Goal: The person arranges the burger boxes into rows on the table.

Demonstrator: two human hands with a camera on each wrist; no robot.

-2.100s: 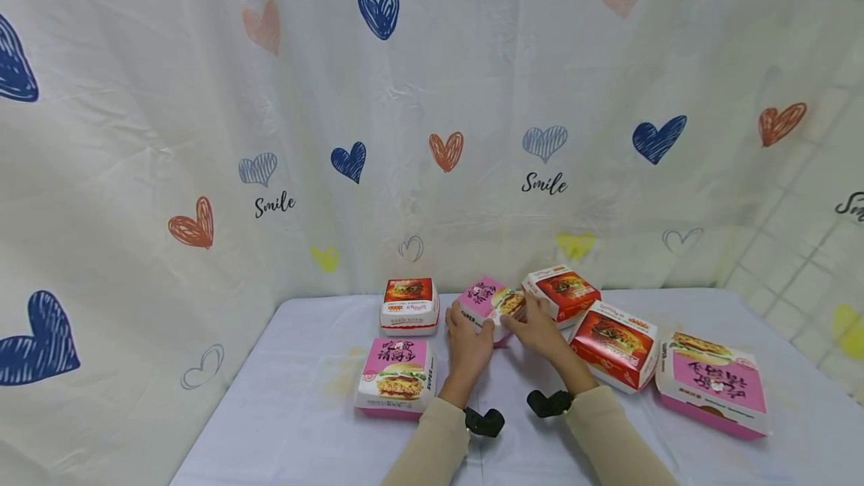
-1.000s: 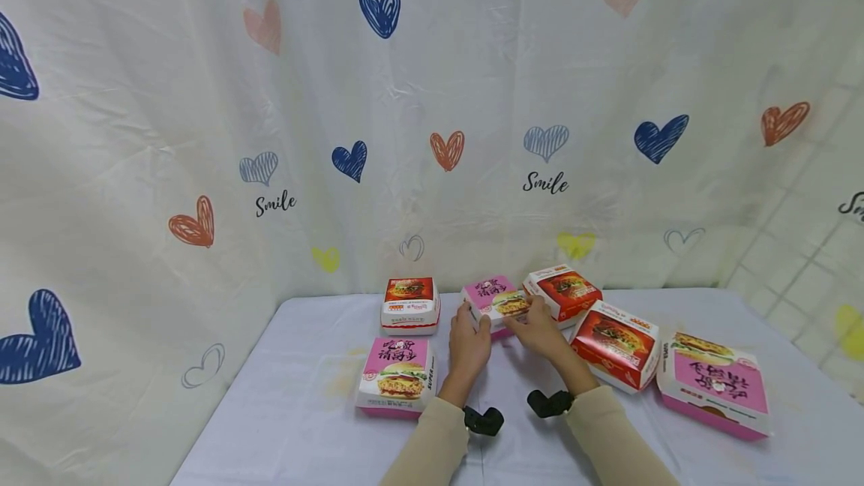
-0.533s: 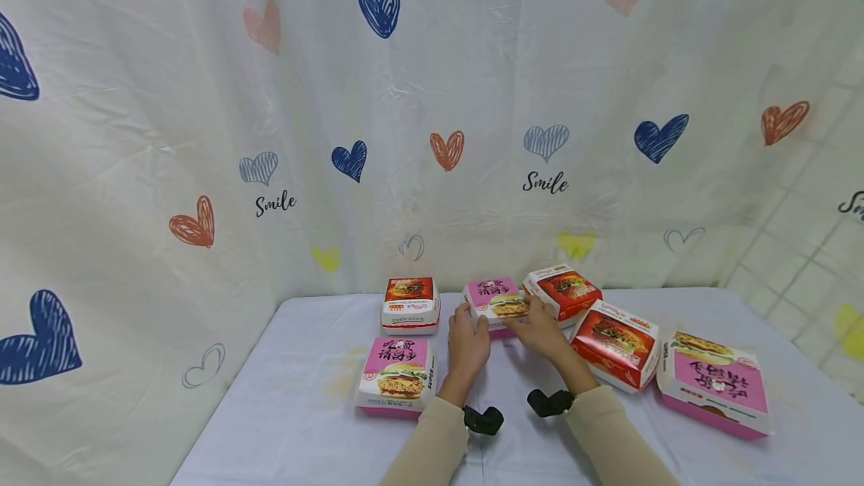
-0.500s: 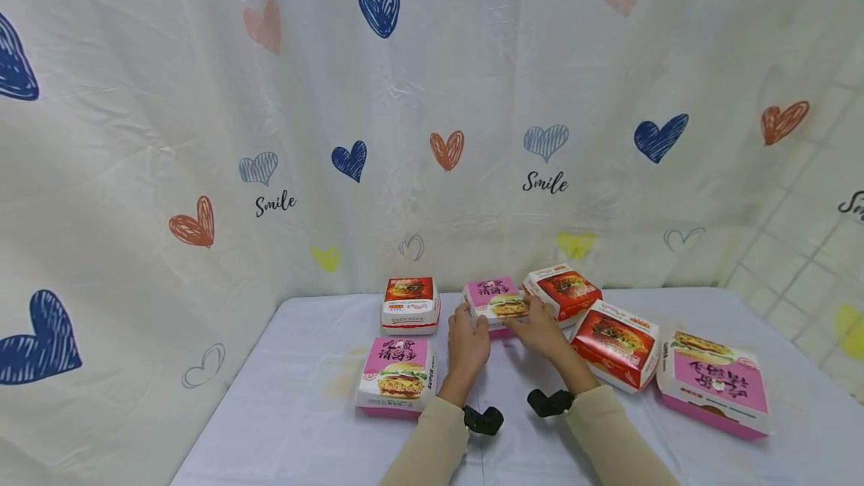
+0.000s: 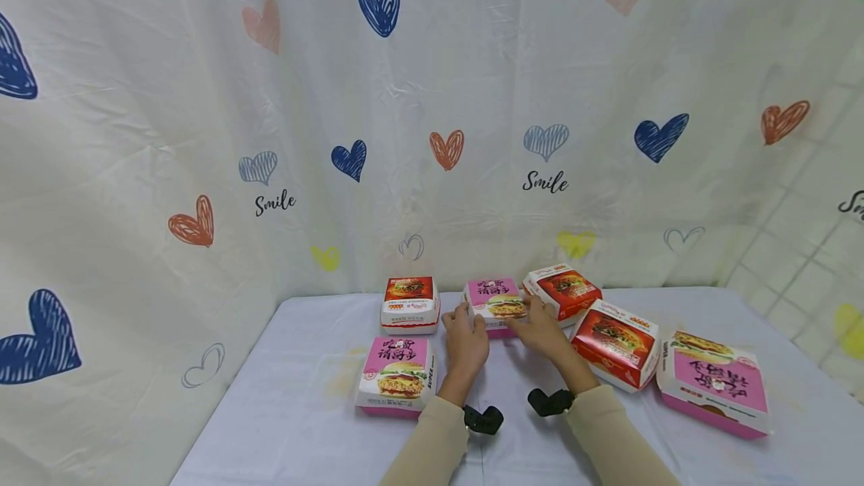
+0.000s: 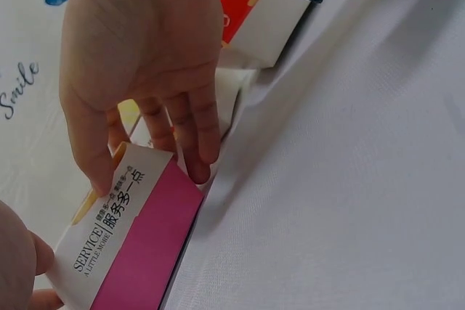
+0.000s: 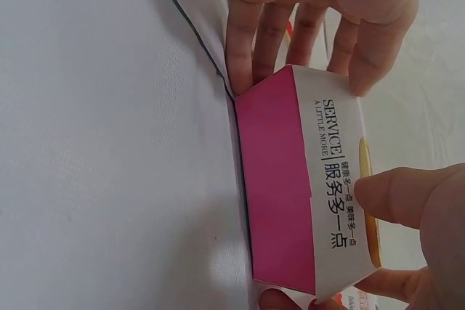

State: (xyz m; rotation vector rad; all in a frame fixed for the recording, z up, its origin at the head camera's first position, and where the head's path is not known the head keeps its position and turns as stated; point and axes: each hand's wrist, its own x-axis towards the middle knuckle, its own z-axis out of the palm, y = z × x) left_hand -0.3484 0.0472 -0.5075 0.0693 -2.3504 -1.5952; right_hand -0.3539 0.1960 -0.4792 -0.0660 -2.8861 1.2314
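A pink-and-white burger box sits on the table near its back edge, between both hands. My right hand holds its right end; in the right wrist view the thumb lies on the front face, with fingers round the end. At the left end is my left hand, fingers fairly straight and spread, tips right at the box's corner. Printed text and a pink lower half show on the box front. The box's back is hidden.
A red-and-white burger box and a pink one stand on the left. To the right are two red boxes, one behind and one nearer, then a larger pink box. A heart-printed curtain hangs behind the table.
The held burger box has turned from slanted to nearly square with the table's back edge. My left hand has shifted slightly left, its fingers loosening; the right hand has hardly moved.
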